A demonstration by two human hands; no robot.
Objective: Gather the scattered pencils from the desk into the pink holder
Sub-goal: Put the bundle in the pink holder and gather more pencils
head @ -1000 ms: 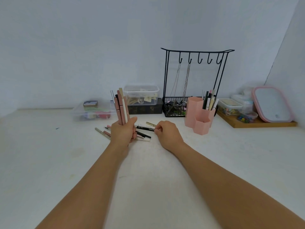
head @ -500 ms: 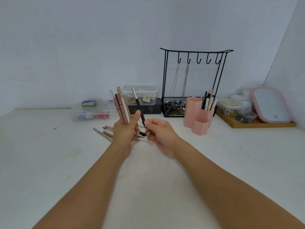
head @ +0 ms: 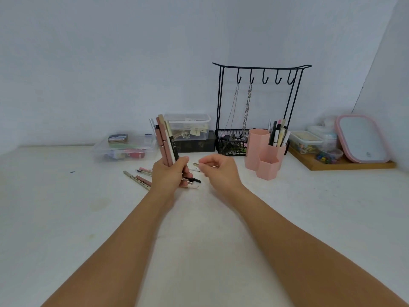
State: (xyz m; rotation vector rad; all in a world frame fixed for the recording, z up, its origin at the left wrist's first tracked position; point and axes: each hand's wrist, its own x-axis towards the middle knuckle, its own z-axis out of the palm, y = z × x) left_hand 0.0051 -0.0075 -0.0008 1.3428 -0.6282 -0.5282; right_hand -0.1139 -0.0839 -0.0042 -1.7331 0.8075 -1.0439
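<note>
Pencils (head: pixel 166 141): a slim bundle, pink, cream and black, upright in the left hand (head: pixel 170 177), which grips their lower ends. Black one carries white lettering, unreadable. Right hand (head: pixel 218 170) just beside, fingers loosely curled, empty. More pencils (head: pixel 137 180) lie left of the left hand. Pink hexagonal holder (head: pixel 264 151) sits right of the right hand.
</note>
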